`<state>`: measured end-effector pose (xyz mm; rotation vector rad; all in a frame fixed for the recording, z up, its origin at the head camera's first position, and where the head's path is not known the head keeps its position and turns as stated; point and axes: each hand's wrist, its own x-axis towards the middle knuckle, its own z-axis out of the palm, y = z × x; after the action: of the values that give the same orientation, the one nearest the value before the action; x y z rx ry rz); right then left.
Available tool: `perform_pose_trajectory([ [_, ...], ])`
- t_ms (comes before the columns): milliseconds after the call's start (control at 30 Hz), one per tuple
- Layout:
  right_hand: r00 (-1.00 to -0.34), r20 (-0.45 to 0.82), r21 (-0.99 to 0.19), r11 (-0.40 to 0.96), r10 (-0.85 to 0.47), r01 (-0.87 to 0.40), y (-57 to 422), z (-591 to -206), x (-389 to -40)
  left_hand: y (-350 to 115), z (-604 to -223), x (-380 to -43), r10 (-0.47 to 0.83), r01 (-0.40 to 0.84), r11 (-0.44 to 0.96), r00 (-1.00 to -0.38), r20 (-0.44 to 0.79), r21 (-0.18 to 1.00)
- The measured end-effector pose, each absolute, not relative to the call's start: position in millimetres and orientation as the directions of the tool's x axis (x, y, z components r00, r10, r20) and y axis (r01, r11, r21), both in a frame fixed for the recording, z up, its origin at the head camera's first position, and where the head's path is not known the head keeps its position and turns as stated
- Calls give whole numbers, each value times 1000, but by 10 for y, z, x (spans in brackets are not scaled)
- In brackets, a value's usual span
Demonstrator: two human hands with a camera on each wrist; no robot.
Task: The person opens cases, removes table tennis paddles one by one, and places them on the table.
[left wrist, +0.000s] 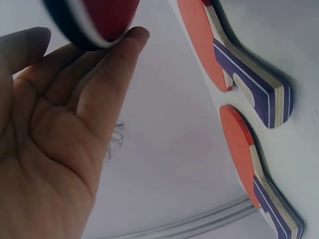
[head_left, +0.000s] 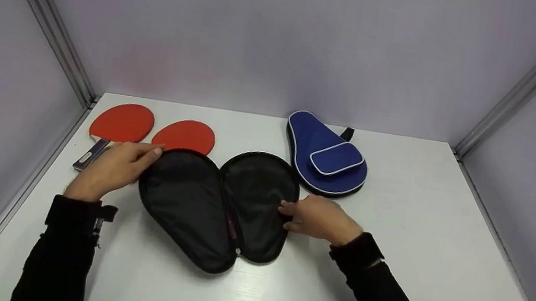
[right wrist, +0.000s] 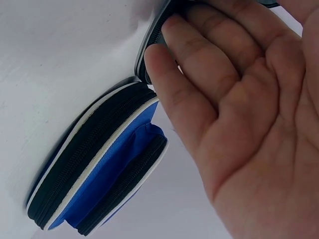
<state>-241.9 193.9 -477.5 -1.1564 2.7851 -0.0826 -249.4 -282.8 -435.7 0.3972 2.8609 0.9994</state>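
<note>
A table tennis paddle case (head_left: 180, 212) lies unzipped and spread wide near the middle of the table, its black lining facing up. Its left half is tilted, with the rim raised. My left hand (head_left: 116, 166) pinches that rim at the upper left between thumb and fingers. In the left wrist view the case's red outside (left wrist: 112, 17) with white piping shows at the fingertips. At the right half's edge, my right hand (head_left: 319, 218) grips the zippered rim, fingers over the inside. The right wrist view shows those fingers (right wrist: 194, 55) bent in beside the zip.
Two red table tennis paddles (head_left: 122, 122) (head_left: 186, 135) lie at the back left; the case partly covers the nearer one in the head view. A blue paddle case (head_left: 335, 155) with a small front pocket lies behind the right hand. Walls (head_left: 283, 42) enclose the table's back and sides.
</note>
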Motion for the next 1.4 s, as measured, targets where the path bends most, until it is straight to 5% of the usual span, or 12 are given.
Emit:
perform_pose_trajectory([
  [633,-709,-93,-123,715,-699,-688,1954,-4763,-2415,-2521,-4401,-2498,332,277,486,-936,118,829],
  [1400,-725,-109,-135,732,-681,-668,1933,-4752,-2418,-2050,-4459,-2390,455,394,543,-880,134,742],
])
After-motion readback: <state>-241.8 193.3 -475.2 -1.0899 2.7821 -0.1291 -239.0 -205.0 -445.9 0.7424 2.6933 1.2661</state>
